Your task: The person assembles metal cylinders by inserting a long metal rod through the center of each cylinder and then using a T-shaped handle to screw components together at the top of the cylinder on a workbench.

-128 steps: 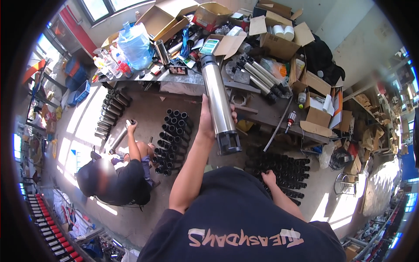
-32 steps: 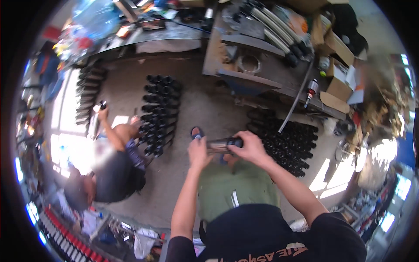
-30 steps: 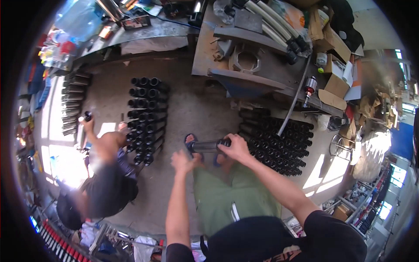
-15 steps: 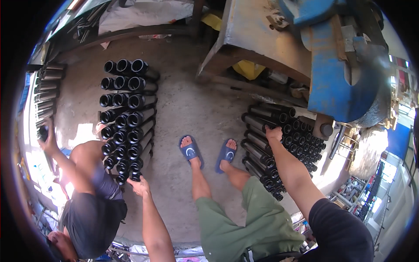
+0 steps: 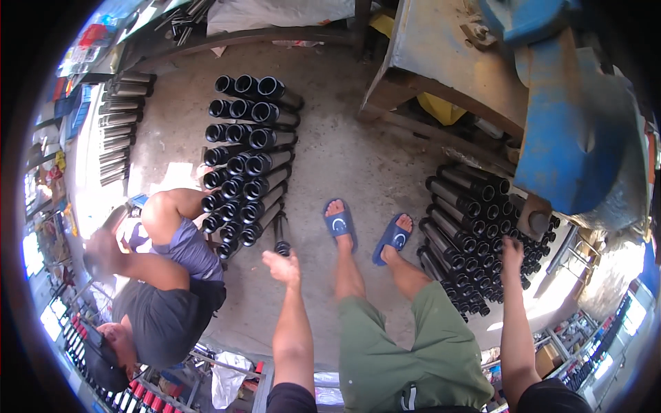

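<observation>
On the concrete floor, ahead and to the left, black pipes lie in stacked rows with their open ends facing me. My left hand is closed at the near end of one black pipe, which lies apart at the stack's right side. To the right is another pile of black pipes. At the open ends of that pile, my right hand has its fingers bent against a pipe; the exact grip is partly hidden.
A person crouches left of the pipe stack, one hand blurred. More pipes lie at the far left. A workbench with a blue vise stands at the right. My sandaled feet are between the two piles.
The view has shifted, moving the scene rightward. My left hand and its pipe have come away from the stack. My right hand has moved from a pipe's side to the open ends.
</observation>
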`<state>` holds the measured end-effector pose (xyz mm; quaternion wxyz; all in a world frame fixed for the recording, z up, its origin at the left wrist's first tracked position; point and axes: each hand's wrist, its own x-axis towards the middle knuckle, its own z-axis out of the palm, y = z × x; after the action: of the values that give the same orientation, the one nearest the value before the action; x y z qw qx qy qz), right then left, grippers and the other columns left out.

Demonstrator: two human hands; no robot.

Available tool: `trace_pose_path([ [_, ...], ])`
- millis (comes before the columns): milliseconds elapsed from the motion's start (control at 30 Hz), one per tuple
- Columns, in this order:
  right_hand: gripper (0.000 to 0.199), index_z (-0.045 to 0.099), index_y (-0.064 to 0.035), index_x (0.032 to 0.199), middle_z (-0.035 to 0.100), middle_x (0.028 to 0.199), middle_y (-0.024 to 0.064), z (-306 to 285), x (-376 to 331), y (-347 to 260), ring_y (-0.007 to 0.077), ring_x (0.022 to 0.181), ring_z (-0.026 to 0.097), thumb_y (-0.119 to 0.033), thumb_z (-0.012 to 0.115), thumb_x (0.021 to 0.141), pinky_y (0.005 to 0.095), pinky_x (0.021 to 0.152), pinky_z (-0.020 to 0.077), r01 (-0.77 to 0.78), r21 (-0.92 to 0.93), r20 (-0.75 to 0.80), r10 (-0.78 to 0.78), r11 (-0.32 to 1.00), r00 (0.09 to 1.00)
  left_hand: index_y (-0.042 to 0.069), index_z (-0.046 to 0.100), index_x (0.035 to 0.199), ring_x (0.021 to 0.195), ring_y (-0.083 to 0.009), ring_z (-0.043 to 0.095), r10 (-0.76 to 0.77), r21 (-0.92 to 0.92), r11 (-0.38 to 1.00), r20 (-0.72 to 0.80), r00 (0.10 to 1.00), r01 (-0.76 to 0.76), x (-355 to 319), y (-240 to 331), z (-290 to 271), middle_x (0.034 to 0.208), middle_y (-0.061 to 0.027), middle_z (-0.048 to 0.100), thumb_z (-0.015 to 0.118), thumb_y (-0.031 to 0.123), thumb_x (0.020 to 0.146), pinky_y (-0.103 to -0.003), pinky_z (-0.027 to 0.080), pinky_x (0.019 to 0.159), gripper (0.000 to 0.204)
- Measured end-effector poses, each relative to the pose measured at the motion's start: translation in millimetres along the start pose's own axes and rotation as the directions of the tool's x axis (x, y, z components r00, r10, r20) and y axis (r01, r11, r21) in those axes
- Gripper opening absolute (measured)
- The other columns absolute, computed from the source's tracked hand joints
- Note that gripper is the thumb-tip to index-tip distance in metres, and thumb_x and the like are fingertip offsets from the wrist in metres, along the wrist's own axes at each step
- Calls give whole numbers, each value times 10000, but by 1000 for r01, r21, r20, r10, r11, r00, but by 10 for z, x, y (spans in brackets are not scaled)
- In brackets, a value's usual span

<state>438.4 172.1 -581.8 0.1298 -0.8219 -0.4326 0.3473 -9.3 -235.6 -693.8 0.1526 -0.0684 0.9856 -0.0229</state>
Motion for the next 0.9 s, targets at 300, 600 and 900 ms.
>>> trace_pose_path([
  [300, 707, 549, -38, 1321, 650, 1224, 120, -1132, -340, -1527, 267, 1105, 606, -642, 424, 976, 376, 986, 419, -314, 535, 540, -32, 785, 841, 56, 390, 1098, 595, -186, 595, 176, -813, 571, 258, 950, 115, -1000, 103, -2882, 852, -101, 547, 801, 162, 799, -315, 474, 406, 519],
  [600, 589, 494, -192, 705, 499, 622, -24, -894, -836, -2214, 170, 482, 433, -738, 434, 919, 345, 466, 356, -608, 606, 716, -19, 513, 697, -4, 479, 1308, 1026, -169, 596, 778, -943, 125, -99, 621, -308, -2677, 1327, -5862, 1127, -92, 610, 823, -29, 661, -322, 525, 842, 734],
  [900, 673, 631, 52, 754, 659, 706, 191, -1524, -1420, -1902, 321, 711, 648, -595, 562, 924, 441, 717, 487, 101, 263, 5, -107, 959, 994, 35, 647, 987, 821, -154, 591, 769, -892, -448, -416, 485, -54, -2210, 3805, -6399, 941, -25, 633, 771, -57, 659, -310, 500, 753, 362],
])
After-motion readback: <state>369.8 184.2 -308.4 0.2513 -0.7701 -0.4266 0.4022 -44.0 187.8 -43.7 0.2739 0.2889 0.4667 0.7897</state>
